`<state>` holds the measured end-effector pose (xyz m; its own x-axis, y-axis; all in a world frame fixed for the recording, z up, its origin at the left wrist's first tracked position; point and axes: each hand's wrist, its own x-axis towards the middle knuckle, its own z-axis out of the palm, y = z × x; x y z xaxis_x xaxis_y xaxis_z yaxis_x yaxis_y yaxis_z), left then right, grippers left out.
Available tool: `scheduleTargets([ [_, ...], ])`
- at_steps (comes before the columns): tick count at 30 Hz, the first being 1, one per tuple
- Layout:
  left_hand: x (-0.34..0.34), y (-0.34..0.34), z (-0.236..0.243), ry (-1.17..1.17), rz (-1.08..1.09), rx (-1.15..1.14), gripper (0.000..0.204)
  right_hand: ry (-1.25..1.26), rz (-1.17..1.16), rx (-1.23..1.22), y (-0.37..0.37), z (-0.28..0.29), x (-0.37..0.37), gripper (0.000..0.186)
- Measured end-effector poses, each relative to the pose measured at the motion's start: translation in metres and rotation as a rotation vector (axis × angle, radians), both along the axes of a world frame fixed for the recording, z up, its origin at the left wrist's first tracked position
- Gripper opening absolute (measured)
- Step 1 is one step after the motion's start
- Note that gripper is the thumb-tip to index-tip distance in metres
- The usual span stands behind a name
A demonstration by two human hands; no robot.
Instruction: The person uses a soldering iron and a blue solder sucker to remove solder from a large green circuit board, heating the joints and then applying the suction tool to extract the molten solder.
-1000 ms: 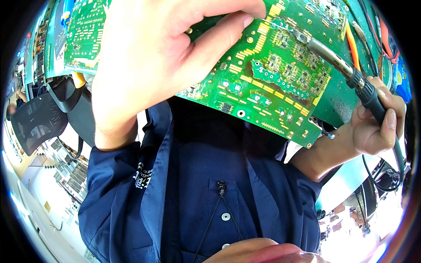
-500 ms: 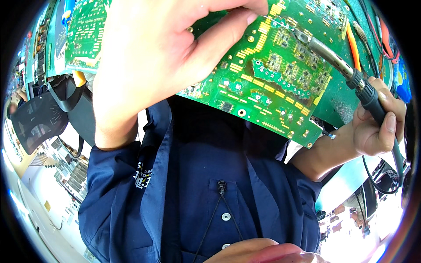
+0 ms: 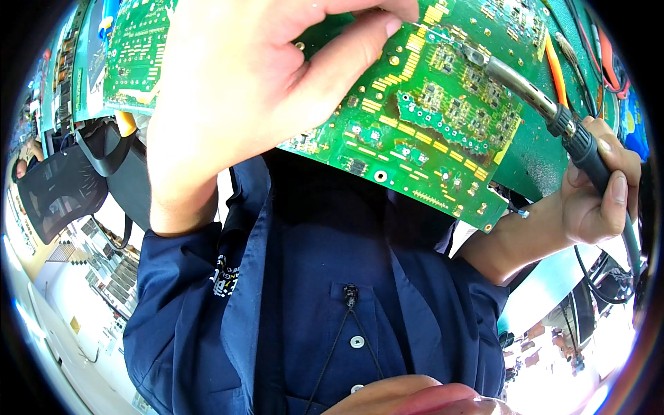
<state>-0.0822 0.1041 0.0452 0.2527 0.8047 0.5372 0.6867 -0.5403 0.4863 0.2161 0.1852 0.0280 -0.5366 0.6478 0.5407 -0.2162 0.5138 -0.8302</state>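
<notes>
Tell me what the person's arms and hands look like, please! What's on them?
The left hand and the right hand are bare, with no gloves. The forearms are bare too. The dark blue sleeves end around the elbows, with soft folds in them. A white printed mark shows near the left sleeve.

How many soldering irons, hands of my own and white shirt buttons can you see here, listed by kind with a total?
Soldering iron: 1
Own hands: 2, left hand and right hand
White shirt buttons: 2, upper button and lower button
Total: 5
</notes>
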Motion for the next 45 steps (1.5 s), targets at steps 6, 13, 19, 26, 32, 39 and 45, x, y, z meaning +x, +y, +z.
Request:
scheduleTargets([
  [6,0.004,-0.002,0.003,-0.012,0.017,-0.031,0.014,-0.016,-0.022,-0.004,-0.001,0.000,0.000,0.036],
  [13,0.002,-0.002,-0.007,-0.093,0.005,-0.039,0.015,0.008,0.012,-0.003,0.001,-0.001,0.000,0.036],
  [19,0.002,-0.002,0.002,-0.001,0.001,-0.024,0.014,-0.005,-0.026,-0.004,-0.001,-0.002,0.000,0.036],
  [26,0.001,0.000,-0.004,-0.035,-0.024,-0.019,0.015,0.005,-0.013,0.014,-0.001,-0.002,0.002,0.035],
  [32,0.001,-0.001,-0.003,-0.056,-0.012,-0.040,0.015,0.000,0.004,0.007,-0.001,-0.003,0.001,0.035],
  [39,0.001,-0.002,-0.007,-0.120,0.029,-0.024,0.013,0.017,0.053,0.043,0.001,-0.002,0.000,0.036],
  [45,-0.002,-0.002,0.001,0.013,0.039,-0.009,0.012,-0.031,-0.009,0.084,-0.010,0.011,-0.006,0.034],
])
